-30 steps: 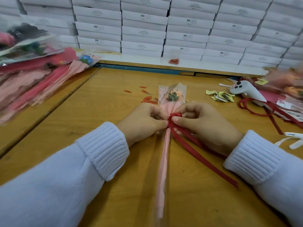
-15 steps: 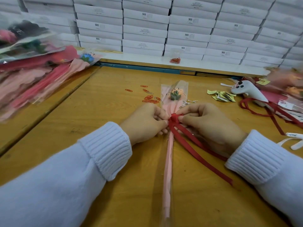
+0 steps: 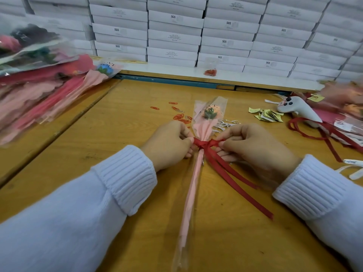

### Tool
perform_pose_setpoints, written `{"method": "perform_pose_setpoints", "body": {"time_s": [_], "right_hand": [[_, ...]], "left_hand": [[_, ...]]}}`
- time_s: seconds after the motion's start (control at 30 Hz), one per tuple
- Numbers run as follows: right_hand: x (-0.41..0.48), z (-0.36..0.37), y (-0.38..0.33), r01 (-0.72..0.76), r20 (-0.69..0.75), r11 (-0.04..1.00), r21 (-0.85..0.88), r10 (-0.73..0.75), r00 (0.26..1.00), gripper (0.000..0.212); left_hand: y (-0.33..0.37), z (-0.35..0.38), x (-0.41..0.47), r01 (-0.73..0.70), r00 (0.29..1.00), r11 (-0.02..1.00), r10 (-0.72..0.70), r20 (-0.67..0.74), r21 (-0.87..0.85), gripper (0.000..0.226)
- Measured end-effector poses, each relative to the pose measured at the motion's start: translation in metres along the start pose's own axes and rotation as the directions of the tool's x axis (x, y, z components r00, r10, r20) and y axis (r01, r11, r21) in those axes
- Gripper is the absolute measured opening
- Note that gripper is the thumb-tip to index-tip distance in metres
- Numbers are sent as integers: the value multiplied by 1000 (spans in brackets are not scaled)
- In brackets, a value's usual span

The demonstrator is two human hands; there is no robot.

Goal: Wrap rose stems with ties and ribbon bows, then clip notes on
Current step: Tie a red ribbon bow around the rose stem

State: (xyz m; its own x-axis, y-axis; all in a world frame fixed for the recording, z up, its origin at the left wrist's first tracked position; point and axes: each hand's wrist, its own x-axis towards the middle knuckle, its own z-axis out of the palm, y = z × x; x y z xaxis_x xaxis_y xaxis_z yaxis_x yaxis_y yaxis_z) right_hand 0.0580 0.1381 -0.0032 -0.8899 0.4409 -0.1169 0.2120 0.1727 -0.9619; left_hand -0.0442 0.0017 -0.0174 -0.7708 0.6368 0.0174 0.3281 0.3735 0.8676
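Note:
A single wrapped rose (image 3: pixel 210 113), peach bloom in clear film with a pink sleeve, lies lengthwise on the wooden table (image 3: pixel 125 122), its stem (image 3: pixel 191 195) pointing toward me. A dark red ribbon (image 3: pixel 206 143) is tied round the stem just below the bloom, and its two tails (image 3: pixel 238 186) trail to the lower right. My left hand (image 3: pixel 170 143) pinches the left loop of the bow. My right hand (image 3: pixel 255 144) pinches the right loop. Both loops are drawn out sideways.
Red paper clips (image 3: pixel 179 116) and silver ties (image 3: pixel 225 123) lie beyond my hands. Yellow notes (image 3: pixel 268 115), a white controller (image 3: pixel 300 108) and loose red ribbon (image 3: pixel 314 132) sit at the right. A pile of wrapped roses (image 3: pixel 39 89) fills the left. White boxes (image 3: pixel 174 32) stack behind.
My hands have drawn apart, pulling the ribbon loops out to either side so the bow shows between them. The rose has shifted slightly on the table.

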Motion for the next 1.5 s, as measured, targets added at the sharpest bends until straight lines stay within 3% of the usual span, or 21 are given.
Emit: {"method": "perform_pose_setpoints", "body": {"time_s": [0.23,0.6,0.73,0.87,0.97,1.1,1.17,1.3,1.43,1.5], "right_hand": [[-2,-8,-4,-4,-45,982,-189,-5,999,15],[-1,-14,-8,-63,-73,955,-290,43,996,16],[1,-14,-6,-50,-59,972,-228,38,998,17],[3,-12,-4,7,-51,992,-128,-14,999,13],[1,-9,-4,32,-21,999,35,-32,999,22],[-1,-8,-4,70,4,984,162,-71,997,34],[-2,-7,-3,80,-3,989,124,-81,997,40],[-2,-10,-3,49,-26,975,-219,-56,998,49],[-4,-7,-3,60,22,978,-201,-57,998,51],[-4,-6,-3,83,0,956,-283,-86,996,56]], "left_hand": [[1,-9,0,71,995,977,-55,-86,203,19],[-3,-15,2,65,993,857,-7,-114,511,11],[-6,-12,2,-9,996,892,45,-71,452,7],[-2,-6,1,-170,978,921,200,-53,350,31],[4,-2,-3,-334,940,866,333,69,372,22],[4,2,-3,-355,933,824,344,107,441,11],[2,3,-1,-358,931,837,354,91,413,13],[-3,2,3,-340,938,875,340,62,344,12],[-5,3,6,-313,946,897,323,20,311,10],[-5,3,7,-316,945,898,327,15,305,11]]}}
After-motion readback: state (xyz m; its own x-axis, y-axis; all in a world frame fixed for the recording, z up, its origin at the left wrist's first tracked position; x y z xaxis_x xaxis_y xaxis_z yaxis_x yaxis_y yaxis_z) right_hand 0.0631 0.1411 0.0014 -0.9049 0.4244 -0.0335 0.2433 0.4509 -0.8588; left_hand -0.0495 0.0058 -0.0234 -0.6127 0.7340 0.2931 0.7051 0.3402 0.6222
